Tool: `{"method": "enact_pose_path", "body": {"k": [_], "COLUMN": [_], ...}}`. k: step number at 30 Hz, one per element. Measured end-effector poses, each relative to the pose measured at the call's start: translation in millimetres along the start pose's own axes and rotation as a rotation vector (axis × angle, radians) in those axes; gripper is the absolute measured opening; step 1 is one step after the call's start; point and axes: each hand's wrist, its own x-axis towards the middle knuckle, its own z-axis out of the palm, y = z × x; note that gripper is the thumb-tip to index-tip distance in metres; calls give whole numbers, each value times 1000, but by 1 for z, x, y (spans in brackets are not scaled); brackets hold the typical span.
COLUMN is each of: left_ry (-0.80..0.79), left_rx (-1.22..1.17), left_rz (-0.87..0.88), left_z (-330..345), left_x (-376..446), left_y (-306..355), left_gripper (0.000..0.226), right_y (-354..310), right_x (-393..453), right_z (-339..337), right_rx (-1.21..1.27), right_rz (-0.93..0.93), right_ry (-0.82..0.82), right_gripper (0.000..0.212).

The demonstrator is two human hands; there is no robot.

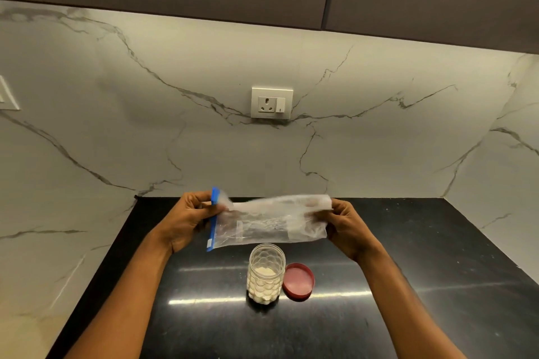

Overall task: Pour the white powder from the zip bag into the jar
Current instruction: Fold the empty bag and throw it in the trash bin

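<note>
Both arms reach forward: the left hand [186,220] pinches the bag [271,223] at its blue zip end, the right hand [345,226] grips the other end, holding it stretched sideways above the jar [266,274]. The jar, part-filled with powder [264,285], stands mid-counter [423,256], lid [299,281] touching its right; open counter lies all around.

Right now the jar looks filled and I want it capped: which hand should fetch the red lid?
Probably the right hand: the lid lies right of the jar, nearer that hand.
</note>
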Motion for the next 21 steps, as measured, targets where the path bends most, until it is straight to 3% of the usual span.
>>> {"method": "enact_pose_path", "body": {"k": [1,2,4,5,11,13,17,19,21], "left_ry": [-40,-71,-109,-130,-123,-118,-138,-127,-114], "left_rx": [19,39,83,79,43,3,163,160,153], "left_rz": [11,22,8,-11,-43,-49,-91,-84,-59], "left_z": [-1,-2,-4,-5,-1,3,8,7,5], "left_x": [-2,-2,-3,-3,-4,-4,0,0,1], "left_y": [0,1,0,0,-10,-8,-1,0,4], "left_gripper": [12,14,49,53,29,32,53,55,50], "right_y": [0,-1,-2,-2,-1,-1,2,5,7], "right_x": [-1,-3,-6,-6,-10,-11,-13,-15,-17], "right_z": [-2,-4,-7,-9,-11,-13,-20,-26,-33], "right_rx": [-3,-9,-20,-26,-174,-194,-152,-86,-32], "right_rz": [-7,-10,-2,1,-43,-42,-24,2,60], "right_ry": [-11,-27,-63,-74,-63,-54,-24,27,46], "right_gripper": [19,19,33,41,51,50,32,23,27]}}
